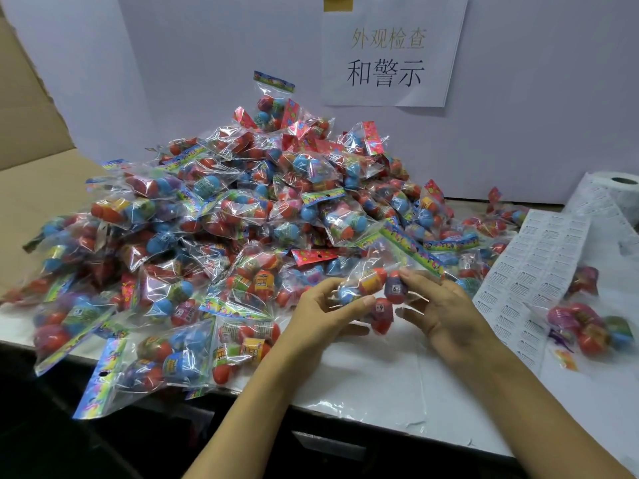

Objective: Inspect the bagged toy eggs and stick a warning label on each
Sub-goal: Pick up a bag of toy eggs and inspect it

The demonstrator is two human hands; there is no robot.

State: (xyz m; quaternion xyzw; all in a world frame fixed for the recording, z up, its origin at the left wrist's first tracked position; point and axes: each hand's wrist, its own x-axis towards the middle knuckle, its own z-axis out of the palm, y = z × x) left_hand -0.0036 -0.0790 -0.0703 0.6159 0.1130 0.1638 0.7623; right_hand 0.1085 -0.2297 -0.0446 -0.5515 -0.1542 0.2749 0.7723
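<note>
Both forearms reach in from six o'clock. The left hand and right hand (fingers curled) pinch one bag of toy eggs between them, at twelve o'clock from the wrists.

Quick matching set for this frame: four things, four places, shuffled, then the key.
1. held bag
2. label sheet
3. label roll
4. paper sign

A. on the back wall
B. far right, behind the sheet
C. between both hands
D. flat on the table, right of the hands

Pairs: 1-C, 2-D, 3-B, 4-A
</note>
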